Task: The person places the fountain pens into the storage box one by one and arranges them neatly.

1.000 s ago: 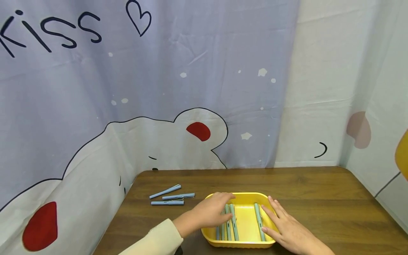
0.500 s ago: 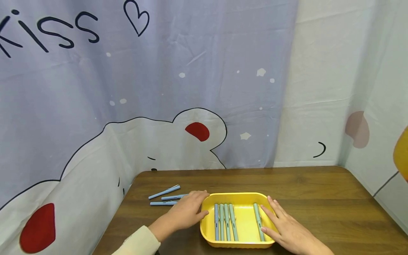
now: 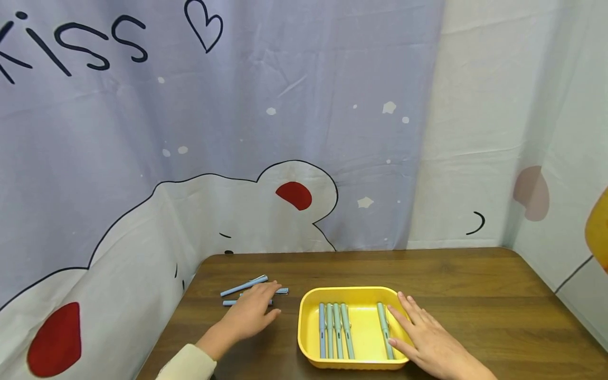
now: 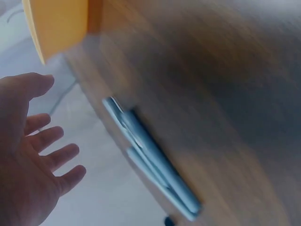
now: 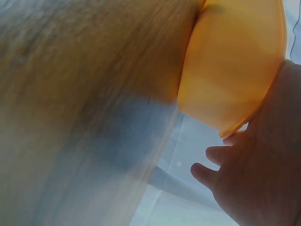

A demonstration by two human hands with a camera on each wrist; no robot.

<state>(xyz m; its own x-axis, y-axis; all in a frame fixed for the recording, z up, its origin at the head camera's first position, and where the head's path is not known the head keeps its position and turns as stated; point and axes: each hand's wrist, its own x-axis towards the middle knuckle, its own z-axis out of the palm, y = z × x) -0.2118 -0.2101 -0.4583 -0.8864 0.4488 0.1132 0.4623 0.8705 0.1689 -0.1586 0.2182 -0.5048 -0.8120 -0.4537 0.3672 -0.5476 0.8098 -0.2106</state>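
Observation:
My left hand (image 3: 250, 312), fingers spread and holding nothing, is over three light-blue clip pens on the table. The farthest blue pen (image 3: 237, 288) lies slanted; the middle blue pen (image 3: 283, 291) and the nearest blue pen (image 3: 229, 303) are partly hidden by the hand. The left wrist view shows blue pens (image 4: 155, 157) beyond the fingertips. My right hand (image 3: 434, 342) rests with fingers extended along the right rim of a yellow tray (image 3: 351, 364). Inside at left, a blue pen (image 3: 322, 331) and three green pens (image 3: 338, 331) stand in a row; another green pen (image 3: 385, 330) lies by the right wall.
The brown wooden table (image 3: 494, 306) reaches back to a printed curtain (image 3: 361, 132), which also hangs along the left and right sides. Bare wood lies between the tray and the loose pens.
My left hand has moved left from above the tray to the loose blue pens, uncovering the row of pens in the tray. The right hand has stayed at the tray's rim.

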